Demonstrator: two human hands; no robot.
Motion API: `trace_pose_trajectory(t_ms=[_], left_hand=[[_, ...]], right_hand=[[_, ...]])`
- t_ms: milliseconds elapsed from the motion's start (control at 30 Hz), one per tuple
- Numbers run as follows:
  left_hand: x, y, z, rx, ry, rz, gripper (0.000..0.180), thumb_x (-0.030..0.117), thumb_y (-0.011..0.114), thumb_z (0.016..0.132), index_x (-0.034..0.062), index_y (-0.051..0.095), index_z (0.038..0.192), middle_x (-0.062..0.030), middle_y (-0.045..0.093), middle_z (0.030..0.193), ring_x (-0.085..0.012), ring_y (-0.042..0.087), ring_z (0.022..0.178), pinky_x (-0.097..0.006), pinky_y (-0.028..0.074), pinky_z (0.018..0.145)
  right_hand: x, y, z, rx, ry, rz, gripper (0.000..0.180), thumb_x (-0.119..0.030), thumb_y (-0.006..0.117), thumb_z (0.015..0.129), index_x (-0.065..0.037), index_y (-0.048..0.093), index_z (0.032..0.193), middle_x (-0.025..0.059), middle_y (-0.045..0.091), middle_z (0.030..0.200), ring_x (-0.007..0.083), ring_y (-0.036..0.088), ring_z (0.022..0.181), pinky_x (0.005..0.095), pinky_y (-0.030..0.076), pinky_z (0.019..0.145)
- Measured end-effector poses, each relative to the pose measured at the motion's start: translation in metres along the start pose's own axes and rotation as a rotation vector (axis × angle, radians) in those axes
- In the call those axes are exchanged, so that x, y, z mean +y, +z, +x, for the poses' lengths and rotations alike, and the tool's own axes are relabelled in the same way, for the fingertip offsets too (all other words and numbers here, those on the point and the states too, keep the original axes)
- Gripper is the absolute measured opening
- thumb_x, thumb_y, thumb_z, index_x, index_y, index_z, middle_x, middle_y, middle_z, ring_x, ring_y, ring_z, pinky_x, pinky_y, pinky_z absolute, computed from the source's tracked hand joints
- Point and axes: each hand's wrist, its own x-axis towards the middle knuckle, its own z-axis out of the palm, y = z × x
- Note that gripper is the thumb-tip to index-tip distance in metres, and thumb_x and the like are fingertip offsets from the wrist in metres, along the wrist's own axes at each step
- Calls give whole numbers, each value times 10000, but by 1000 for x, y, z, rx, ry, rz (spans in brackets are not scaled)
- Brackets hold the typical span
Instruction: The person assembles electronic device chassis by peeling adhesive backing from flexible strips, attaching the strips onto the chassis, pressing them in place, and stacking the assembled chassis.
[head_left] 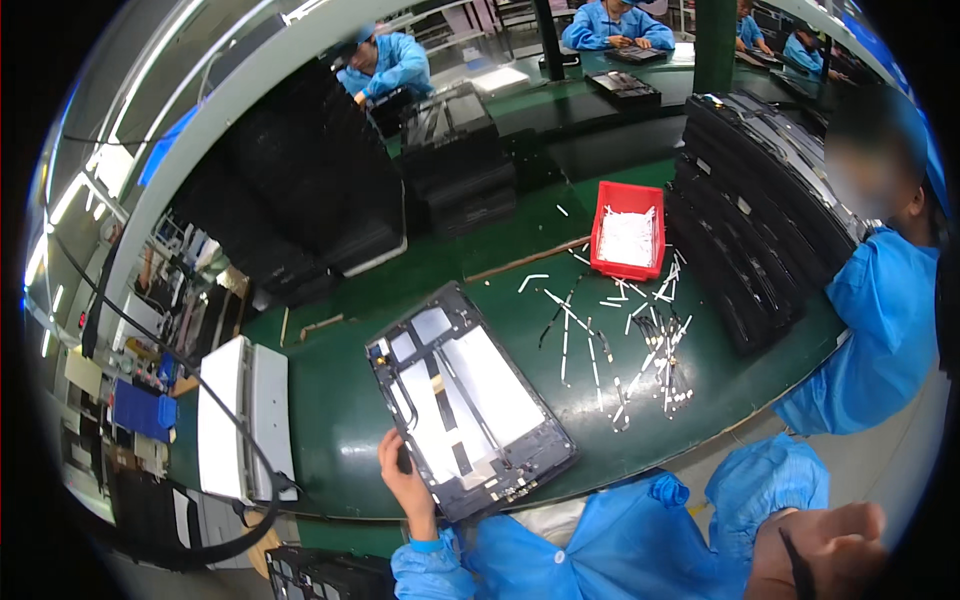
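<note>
My left hand [405, 482] holds the lower left edge of an opened tablet [490, 385], its thumb and fingers on the black rim. The tablet lies tilted at the table's near edge, inside up. Silver plates, dark flex cables and a small circuit board along its near end show. At the lower right my right hand [835, 545] is raised close to the camera, away from the tablet. Its fingers look curled in; what they hold, if anything, is hidden. A dark band crosses near its wrist.
White strips and dark flex cables [665, 365] lie scattered on the green table [340, 400]. Beyond them sits a red bin [628, 270] of white strips. Tall stacks of black tablets [740, 240] flank the table. White trays [245, 420] stand left; a blue-sleeved co-worker [880, 320] is right.
</note>
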Motion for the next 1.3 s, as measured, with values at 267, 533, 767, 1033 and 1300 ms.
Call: trace_pose_trajectory(t_ms=[267,533,767,1033,1300], left_hand=[[-3,-10,-2,61,-108,-98,410,35,714,691,-64,555,1056,-141,527,1172,-241,515,1078,-319,380,944],[-3,-9,-4,124,-146,-211,196,15,480,915,-60,551,1081,-127,543,1141,-190,540,1025,-287,404,918],[-10,-10,-13,128,-210,-247,190,-17,477,907,-69,543,1077,-127,545,1139,-184,542,1027,-284,409,926],[16,-16,-17,96,-255,-255,187,10,495,909,-64,553,1069,-119,558,1107,-177,540,1021,-283,411,914],[63,-35,-50,69,-547,-412,205,96,452,950,-44,544,1067,-94,566,1084,-134,527,1002,-258,415,872]], right_hand=[[72,23,-10,4,833,-276,343,25,474,814,-4,575,1140,152,605,705,277,547,533,319,463,569],[137,32,-58,-391,1118,-741,208,-200,593,780,8,604,779,230,609,691,394,600,653,471,443,603],[165,31,-56,-448,1104,-688,215,-192,593,697,19,602,657,206,605,635,400,578,614,444,462,600],[144,26,-35,-232,1163,-320,172,-134,616,785,34,650,794,191,590,641,285,567,549,353,431,544],[121,64,-13,151,1322,164,85,-32,660,790,52,659,780,61,644,637,26,473,522,184,334,487]])
